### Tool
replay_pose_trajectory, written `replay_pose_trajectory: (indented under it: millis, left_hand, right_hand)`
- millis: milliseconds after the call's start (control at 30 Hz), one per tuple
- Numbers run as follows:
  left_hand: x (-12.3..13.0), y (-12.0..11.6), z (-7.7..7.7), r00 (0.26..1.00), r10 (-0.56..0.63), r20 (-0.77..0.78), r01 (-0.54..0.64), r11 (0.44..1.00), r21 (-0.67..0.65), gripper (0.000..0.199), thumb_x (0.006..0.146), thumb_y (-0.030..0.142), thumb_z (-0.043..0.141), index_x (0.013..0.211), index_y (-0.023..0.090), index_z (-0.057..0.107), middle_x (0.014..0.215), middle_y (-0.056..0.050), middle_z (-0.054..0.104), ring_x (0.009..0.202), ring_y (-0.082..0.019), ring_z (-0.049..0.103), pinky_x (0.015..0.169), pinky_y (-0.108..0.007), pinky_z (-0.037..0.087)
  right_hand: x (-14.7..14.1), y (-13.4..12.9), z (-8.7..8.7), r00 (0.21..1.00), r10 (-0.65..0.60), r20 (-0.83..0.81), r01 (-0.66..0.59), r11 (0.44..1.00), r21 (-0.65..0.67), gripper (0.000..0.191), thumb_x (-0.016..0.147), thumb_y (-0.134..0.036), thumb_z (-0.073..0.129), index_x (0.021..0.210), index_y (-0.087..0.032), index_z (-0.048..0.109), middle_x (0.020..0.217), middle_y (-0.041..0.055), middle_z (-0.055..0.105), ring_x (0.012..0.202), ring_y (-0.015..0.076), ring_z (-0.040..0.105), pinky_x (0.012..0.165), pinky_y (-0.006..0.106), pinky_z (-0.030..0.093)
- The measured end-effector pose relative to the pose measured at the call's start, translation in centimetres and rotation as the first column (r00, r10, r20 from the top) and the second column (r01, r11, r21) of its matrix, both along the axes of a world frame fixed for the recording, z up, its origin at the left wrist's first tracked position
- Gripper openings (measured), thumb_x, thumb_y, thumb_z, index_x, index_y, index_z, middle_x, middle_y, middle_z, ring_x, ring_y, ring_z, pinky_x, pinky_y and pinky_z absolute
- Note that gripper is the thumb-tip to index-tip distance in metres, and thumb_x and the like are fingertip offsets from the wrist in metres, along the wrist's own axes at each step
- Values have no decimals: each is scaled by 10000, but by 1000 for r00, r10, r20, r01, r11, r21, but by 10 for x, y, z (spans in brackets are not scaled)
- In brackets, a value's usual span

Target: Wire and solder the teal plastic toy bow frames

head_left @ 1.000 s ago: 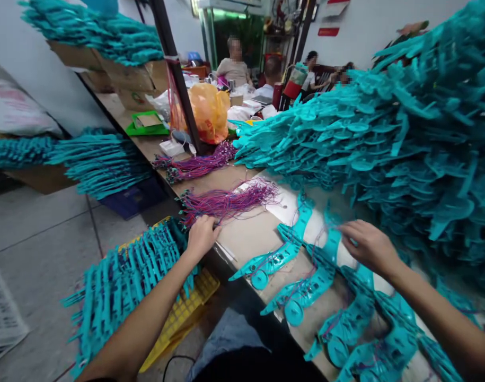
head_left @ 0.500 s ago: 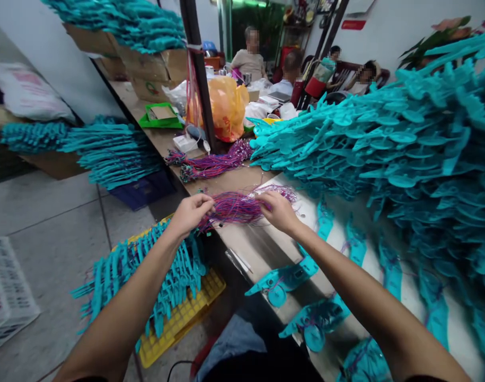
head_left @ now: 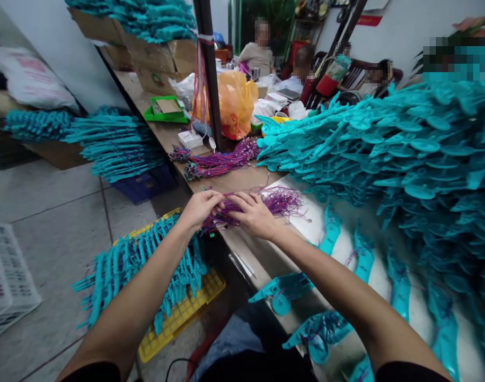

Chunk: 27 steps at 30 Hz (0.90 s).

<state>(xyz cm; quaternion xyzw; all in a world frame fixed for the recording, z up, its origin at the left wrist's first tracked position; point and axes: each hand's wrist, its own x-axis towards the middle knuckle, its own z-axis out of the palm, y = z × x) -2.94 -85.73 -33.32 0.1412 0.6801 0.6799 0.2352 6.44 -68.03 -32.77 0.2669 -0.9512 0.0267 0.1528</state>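
A loose bundle of purple and red wires (head_left: 280, 201) lies across the near edge of the bench. My left hand (head_left: 205, 208) is at the bundle's left end, its fingertips pinched together on wires. Over the middle of the same bundle lies my right hand (head_left: 253, 213), palm down with its fingers spread on the wires. A second wire bundle (head_left: 226, 162), with connectors at its left end, rests farther back. Turquoise plastic parts with wires in them, such as this one (head_left: 284, 289), are laid out on the bench to the right.
A tall heap of turquoise parts (head_left: 385, 143) fills the right side. A yellow crate (head_left: 210, 286) with wired parts stands low on the left. Behind are a dark post (head_left: 208, 69), an orange bag (head_left: 236, 103), a green tray (head_left: 166, 110) and several seated people.
My right hand has moved left along the wires, closer to my left hand, and its fingers have spread from a pinch. The view has shifted slightly.
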Motion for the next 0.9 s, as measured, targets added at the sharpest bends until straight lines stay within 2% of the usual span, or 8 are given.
replay_pose_trajectory:
  millis: [167,333,400,467,567,700,800,900]
  left_hand:
    - [-2,-8,-19,996,71,-50,-75,995,-66,270,693,420,618,701,150,599,602,-11,604,519,-108,514,498,-211,367]
    - [9,-33,-54,953,-161,-256,53,923,-382,265,747,415,539,702,172,635,644,-23,618,592,-158,546,607,-272,427]
    - [14,-39,-56,874,-266,-407,27,862,-507,291,748,433,574,794,171,691,779,-64,657,751,-214,593,743,-328,458]
    - [16,-37,-42,779,-228,-584,-127,855,-503,420,738,469,633,1027,170,698,1004,-116,654,975,-280,581,897,-398,439]
    - [17,-17,9,615,-15,-788,-314,912,-262,657,760,504,654,1323,184,537,1256,-143,557,1173,-291,505,1013,-425,392]
    - [18,27,86,490,-140,-861,-106,970,-218,488,862,387,564,1301,174,555,1158,-110,640,1027,-224,601,897,-336,465]
    - [15,46,124,430,-325,-842,-52,922,-383,274,903,287,487,990,159,713,858,-72,706,796,-196,633,765,-299,468]
    - [9,41,148,428,-225,-875,-78,956,-283,252,887,255,501,796,150,711,677,-32,662,621,-140,568,619,-243,425]
  right_hand:
    - [10,6,4,996,-42,74,67,923,-380,130,900,-222,546,883,-223,675,1210,92,641,1193,262,518,970,468,405]
    - [16,51,53,934,-324,147,259,336,-906,128,868,-338,599,917,-225,633,846,25,676,792,162,639,773,315,507]
    - [13,65,77,910,-401,106,210,226,-951,154,837,-354,627,924,-227,625,788,4,652,724,140,622,722,280,505]
    - [8,70,96,909,-411,69,198,280,-939,158,815,-346,647,905,-217,642,770,1,642,703,132,605,693,264,493]
    - [-1,60,112,951,-306,54,225,556,-800,128,812,-298,645,847,-181,684,814,22,667,758,145,606,714,272,475]
    - [-8,39,121,985,-148,89,173,819,-547,121,829,-210,610,853,-161,718,833,27,692,786,141,605,724,261,452]
    - [-9,48,124,978,-175,113,208,805,-556,144,838,-236,618,882,-157,730,824,32,699,757,138,601,699,257,454]
    - [-7,83,116,957,-220,191,290,662,-691,225,833,-336,638,906,-151,741,779,41,697,699,138,593,658,264,467]
